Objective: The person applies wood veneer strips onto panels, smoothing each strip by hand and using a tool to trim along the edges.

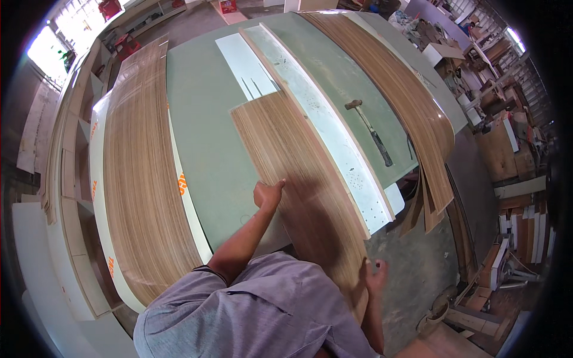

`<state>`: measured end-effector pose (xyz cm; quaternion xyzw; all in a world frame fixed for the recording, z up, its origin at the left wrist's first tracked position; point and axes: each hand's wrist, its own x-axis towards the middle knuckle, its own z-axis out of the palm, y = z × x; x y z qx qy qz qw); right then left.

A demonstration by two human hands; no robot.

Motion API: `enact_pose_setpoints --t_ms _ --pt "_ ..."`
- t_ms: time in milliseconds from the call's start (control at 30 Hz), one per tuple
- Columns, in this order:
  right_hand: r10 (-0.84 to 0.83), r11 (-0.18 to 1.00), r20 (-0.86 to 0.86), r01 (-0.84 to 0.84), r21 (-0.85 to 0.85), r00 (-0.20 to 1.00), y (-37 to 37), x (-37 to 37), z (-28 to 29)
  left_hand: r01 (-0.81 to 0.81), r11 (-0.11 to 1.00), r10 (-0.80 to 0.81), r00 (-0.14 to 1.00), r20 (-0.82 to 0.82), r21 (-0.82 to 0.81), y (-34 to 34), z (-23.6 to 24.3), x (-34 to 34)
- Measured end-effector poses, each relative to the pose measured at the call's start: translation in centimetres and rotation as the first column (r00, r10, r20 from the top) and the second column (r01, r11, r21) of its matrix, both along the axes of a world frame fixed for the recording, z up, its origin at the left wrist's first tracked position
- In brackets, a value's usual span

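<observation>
A long wood-grain laminate sheet (298, 173) lies lengthwise in front of me, its near end reaching past the table's edge beside my body. My left hand (268, 194) is closed on the sheet's left edge, thumb on top. Lower down, my right hand (376, 275) grips the opposite edge near the near end; some of its fingers are hidden. Along the sheet's right side runs a long pale board (334, 128) with raised wooden edge strips. A white panel (242, 62) with dark slits shows beyond the sheet's far end.
On the green tabletop (203, 143), a hammer (370, 132) lies right of the pale board. Large wood-grain sheets (140, 161) cover the left side; more strips (412, 113) overhang the right edge. Shelving (74, 197) stands at far left, wood offcuts (522, 143) at far right.
</observation>
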<state>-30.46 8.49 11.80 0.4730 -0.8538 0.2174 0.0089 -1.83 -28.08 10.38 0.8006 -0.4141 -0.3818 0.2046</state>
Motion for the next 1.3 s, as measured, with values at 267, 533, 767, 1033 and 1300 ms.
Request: enact_pose_setpoints --t_ms 267,533,767,1033,1300 --pt "0.542 0.83 0.24 -0.558 -0.002 0.806 -16.0 13.6 4.8 0.005 1.0 -0.005 1.0 -0.001 0.022 -3.0 -0.2 -0.9" --pt "0.624 0.756 -0.009 -0.601 0.258 0.781 -19.9 17.9 1.9 0.042 0.998 -0.039 0.998 0.058 -0.039 -5.4 0.1 0.6" --pt "0.626 0.777 -0.114 -0.604 0.178 0.772 -23.4 18.6 0.2 0.377 0.922 -0.38 0.925 0.018 0.083 -10.2 1.2 4.0" --pt "0.642 0.758 -0.095 -0.612 0.225 0.761 -27.8 19.1 -1.5 0.371 0.928 -0.372 0.92 0.123 0.031 -8.3 -0.3 7.3" --pt "0.639 0.765 -0.107 -0.615 0.193 0.761 -34.4 21.1 -1.3 0.682 0.729 -0.401 0.482 -0.779 0.047 7.7 -1.3 9.5"
